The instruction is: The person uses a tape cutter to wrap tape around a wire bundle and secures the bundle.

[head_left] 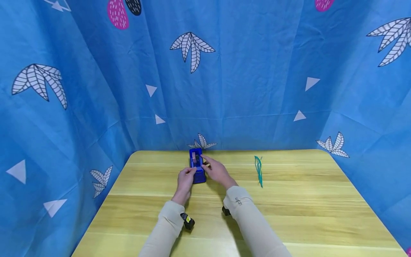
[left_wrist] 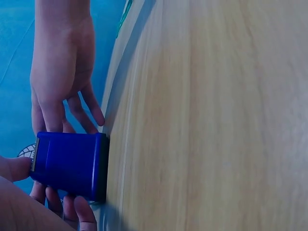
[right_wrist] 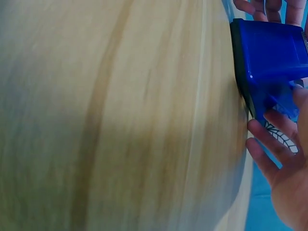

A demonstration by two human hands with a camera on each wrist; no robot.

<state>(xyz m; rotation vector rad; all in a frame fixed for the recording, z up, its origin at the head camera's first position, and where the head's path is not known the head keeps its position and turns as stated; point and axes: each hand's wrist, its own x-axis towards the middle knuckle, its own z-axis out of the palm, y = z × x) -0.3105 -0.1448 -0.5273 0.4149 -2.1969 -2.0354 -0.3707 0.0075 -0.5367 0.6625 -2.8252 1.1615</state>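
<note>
A blue tape dispenser [head_left: 199, 177] stands on the table near its far edge, with a roll of tape [head_left: 194, 157] in its well. My left hand [head_left: 185, 181] is at its near left side, holding it by the cutter end. In the left wrist view the left thumb [left_wrist: 17, 168] lies against the serrated cutter [left_wrist: 34, 155], while the other fingers are curled beside the body. Whether tape is between them cannot be seen. On the other side my right hand [head_left: 218, 172] reaches along the dispenser near the roll, its fingers [right_wrist: 270, 139] spread and fairly straight.
To the right on the wooden table [head_left: 305, 207] lies a small bundle of green and yellow strips [head_left: 258, 172]. A blue patterned curtain [head_left: 244, 89] hangs right behind the far table edge and along both sides.
</note>
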